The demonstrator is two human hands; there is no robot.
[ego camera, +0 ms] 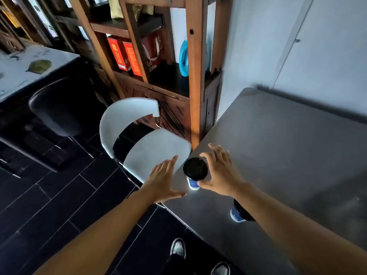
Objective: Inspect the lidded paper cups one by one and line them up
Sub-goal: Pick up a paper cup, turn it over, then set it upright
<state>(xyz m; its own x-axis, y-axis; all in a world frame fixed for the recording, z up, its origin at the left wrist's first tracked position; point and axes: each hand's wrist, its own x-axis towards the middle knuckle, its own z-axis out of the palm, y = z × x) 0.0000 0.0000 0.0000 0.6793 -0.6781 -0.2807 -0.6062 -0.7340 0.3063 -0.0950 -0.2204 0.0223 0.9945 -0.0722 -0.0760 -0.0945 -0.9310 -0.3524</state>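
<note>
Head view looks down on a grey table (278,155) whose near-left edge carries a blue cup (194,182) with a black lid (195,168), standing upright. The right hand (220,171) is just right of that cup, fingers spread and gently bent; its thumb tip touches the cup's blue wall below the lid and its forefinger arches by the lid's far rim, though whether that finger touches cannot be told. The hand does not clasp the cup. The left hand (163,180) is just left of the cup, apart from it, flat with straight fingers pointing away and thumb stretched toward the table edge; it holds nothing. A second cup (237,214), also blue with a dark lid, stands on the table nearer the person than the first cup, mostly hidden under the right forearm. Left of the first cup, off the table, is a white chair (151,147); beyond the cup rises a wooden shelf (195,76).
</note>
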